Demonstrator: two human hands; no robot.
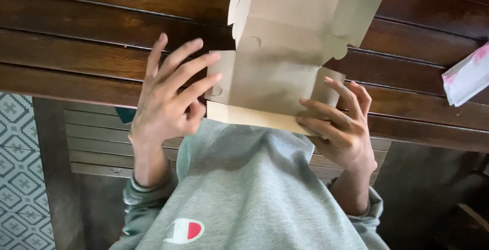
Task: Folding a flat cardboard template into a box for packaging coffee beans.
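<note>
A flat-cut brown cardboard box, partly folded with its flaps standing open, rests at the near edge of a dark wooden slatted table. My left hand is at the box's left side, fingers spread and fingertips pressing on the left wall, thumb by the lower left corner. My right hand grips the right side, fingers curled over the small right flap and the folded front edge. The box's upper flaps reach up out of the frame.
A white packet with pink marks lies on the table at the right edge. My grey sweatshirt fills the lower middle. Wooden bench slats and a patterned tile floor show below the table on the left.
</note>
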